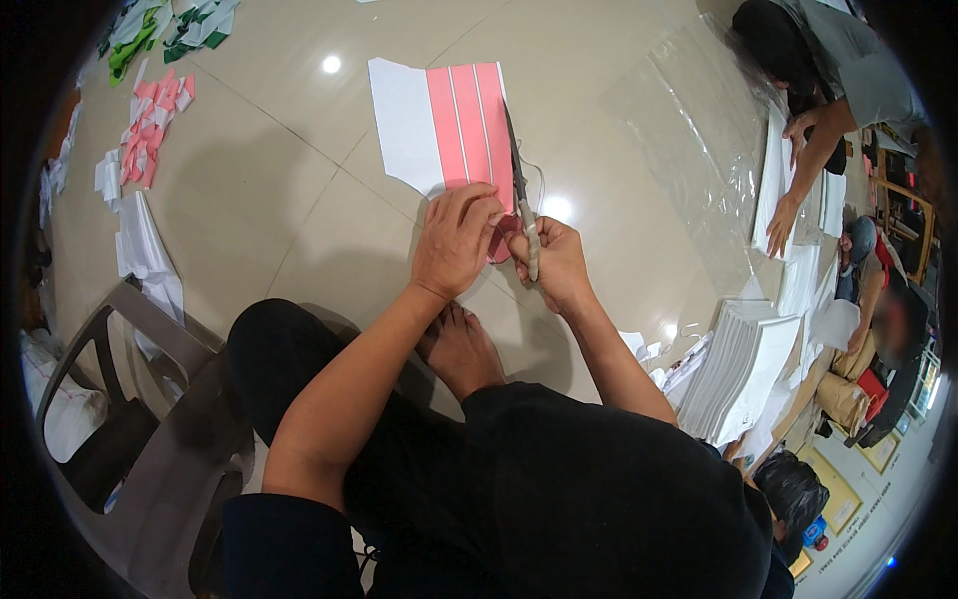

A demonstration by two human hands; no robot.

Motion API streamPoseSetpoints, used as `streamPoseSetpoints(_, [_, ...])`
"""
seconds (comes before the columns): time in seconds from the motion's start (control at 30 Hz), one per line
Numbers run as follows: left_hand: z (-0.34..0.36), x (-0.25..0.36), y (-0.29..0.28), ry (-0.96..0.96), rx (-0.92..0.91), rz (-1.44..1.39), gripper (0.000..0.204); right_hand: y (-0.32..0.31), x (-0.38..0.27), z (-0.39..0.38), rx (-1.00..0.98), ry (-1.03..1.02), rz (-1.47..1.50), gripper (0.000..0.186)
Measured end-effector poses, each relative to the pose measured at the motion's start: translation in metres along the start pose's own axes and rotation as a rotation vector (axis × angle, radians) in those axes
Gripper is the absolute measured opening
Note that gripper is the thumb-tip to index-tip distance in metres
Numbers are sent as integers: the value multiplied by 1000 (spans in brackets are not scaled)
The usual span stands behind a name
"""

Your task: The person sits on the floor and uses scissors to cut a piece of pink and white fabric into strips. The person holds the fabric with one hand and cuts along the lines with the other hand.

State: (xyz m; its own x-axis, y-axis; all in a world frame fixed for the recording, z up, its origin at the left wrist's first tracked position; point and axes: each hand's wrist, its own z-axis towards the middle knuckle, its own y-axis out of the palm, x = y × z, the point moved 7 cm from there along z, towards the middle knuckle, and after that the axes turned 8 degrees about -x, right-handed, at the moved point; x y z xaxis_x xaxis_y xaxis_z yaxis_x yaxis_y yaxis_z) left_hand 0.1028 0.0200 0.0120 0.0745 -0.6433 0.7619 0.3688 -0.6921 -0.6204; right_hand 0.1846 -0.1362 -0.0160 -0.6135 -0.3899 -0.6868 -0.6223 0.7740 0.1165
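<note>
A white and pink striped sheet [403, 130] lies on the tiled floor ahead of me, its pink part divided by thin white lines. My left hand [451, 237] grips its lower edge with curled fingers, over a darker, bent part of the pink. My right hand [554, 255] is closed on scissors [531, 240] with a wrapped handle, their long dark blades lying along the sheet's right edge. My bare foot [464, 354] rests just below the hands.
Pink scraps [155, 120], green scraps [140, 40] and white pieces [150, 275] lie left, above a grey plastic chair [150, 449]. At right are clear plastic sheeting [674, 130], stacked white sheets [733, 369], a co-worker [858, 80] with hands on white sheets, and another person [888, 324].
</note>
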Motion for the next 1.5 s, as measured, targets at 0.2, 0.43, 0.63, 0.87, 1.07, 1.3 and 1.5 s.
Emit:
streamPoseSetpoints(0.2, [0, 0, 1, 2, -8, -5, 14, -1, 3, 0, -3, -11, 17, 21])
streamPoseSetpoints(0.43, [0, -1, 1, -7, -14, -10, 14, -3, 4, 0, 8, 4, 6, 19])
streamPoseSetpoints(0.63, [0, -1, 0, -15, -12, 4, 16, -3, 5, -1, 11, 7, 21, 18])
streamPoseSetpoints(0.87, [0, -1, 0, -7, -7, -9, 15, 1, -2, 2, -3, -7, 17, 19])
streamPoseSetpoints(1.07, [0, -1, -2, 13, 1, -13, 14, 7, -12, 10, 10, -18, 21, 20])
streamPoseSetpoints(1.3, [0, -1, -1, 17, -6, -16, 13, 5, -14, 14, 18, -30, 4, 22])
streamPoseSetpoints(1.5, [0, -1, -2, 16, -2, -19, 13, 4, -11, 14, 12, -23, 20, 22])
